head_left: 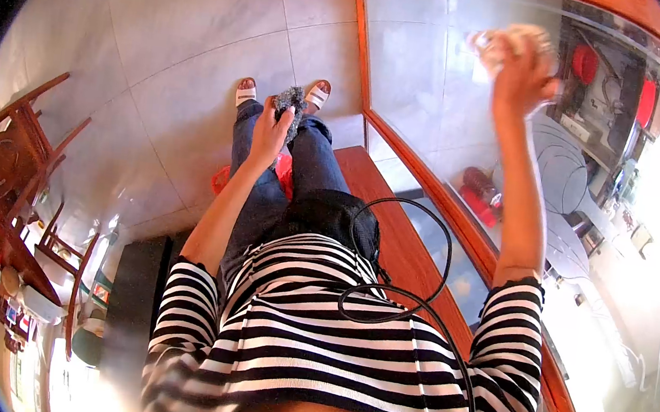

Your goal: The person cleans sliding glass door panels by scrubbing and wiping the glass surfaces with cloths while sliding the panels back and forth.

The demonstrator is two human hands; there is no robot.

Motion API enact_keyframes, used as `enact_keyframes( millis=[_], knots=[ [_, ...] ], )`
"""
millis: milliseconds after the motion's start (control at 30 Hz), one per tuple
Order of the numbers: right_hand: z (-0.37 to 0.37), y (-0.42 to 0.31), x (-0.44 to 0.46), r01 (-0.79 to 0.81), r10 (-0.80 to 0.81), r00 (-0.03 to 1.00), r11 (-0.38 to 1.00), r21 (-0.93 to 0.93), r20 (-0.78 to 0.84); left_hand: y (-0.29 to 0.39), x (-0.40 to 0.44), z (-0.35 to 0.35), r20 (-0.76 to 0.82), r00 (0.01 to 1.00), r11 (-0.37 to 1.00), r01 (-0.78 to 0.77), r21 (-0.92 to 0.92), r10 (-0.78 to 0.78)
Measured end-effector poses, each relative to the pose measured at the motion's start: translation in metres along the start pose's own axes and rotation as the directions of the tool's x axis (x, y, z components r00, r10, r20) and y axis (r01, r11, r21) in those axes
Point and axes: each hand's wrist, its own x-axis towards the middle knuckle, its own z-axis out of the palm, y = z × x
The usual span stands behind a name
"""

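My right hand (521, 80) is raised to the upper right, in front of a large glass pane (412, 61) in an orange-brown wooden frame. Its fingers are closed on a crumpled pale cloth (490, 52), slightly blurred, which appears to lie against the glass. Held low in front of my legs, my left hand (273, 133) grips a dark grey, glittery, crumpled bundle (289, 108). I cannot make out exactly what this bundle is.
Beside my legs runs a reddish-brown wooden ledge (375, 199). Something red (285, 175) shows around my knees. A black cable (448, 252) loops across my striped top. Dark wooden chairs (19, 146) stand on the tiled floor (180, 18) at left. Bright reflections fill the glass.
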Motion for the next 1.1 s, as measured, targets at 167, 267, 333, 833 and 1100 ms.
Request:
enact_keyframes(
  millis=[167,267,333,833,1100],
  knots=[
    [-0.003,-0.034,0.07,0.056,-0.107,0.984,0.946,-0.319,-0.143,-0.019,0.006,0.002,-0.057,0.997,0.998,0.049,-0.046,-0.052],
    [0.074,-0.043,0.056,0.385,-0.401,0.915,0.826,-0.411,0.05,-0.032,0.014,0.008,-0.11,0.994,0.998,-0.014,-0.057,0.008],
    [0.133,-0.056,0.034,0.506,-0.547,0.837,0.769,-0.391,0.007,-0.04,0.014,0.007,-0.169,0.985,0.999,-0.04,-0.02,0.036],
    [0.115,-0.002,-0.188,0.617,-0.319,0.521,0.782,-0.091,0.792,-0.038,0.046,-0.025,-0.198,0.98,0.998,0.013,-0.066,-0.026],
    [-0.011,-0.03,0.015,0.226,-0.213,0.974,0.88,-0.418,0.079,-0.034,0.073,-0.037,-0.206,0.979,0.993,-0.033,-0.112,0.009]
  ],
)
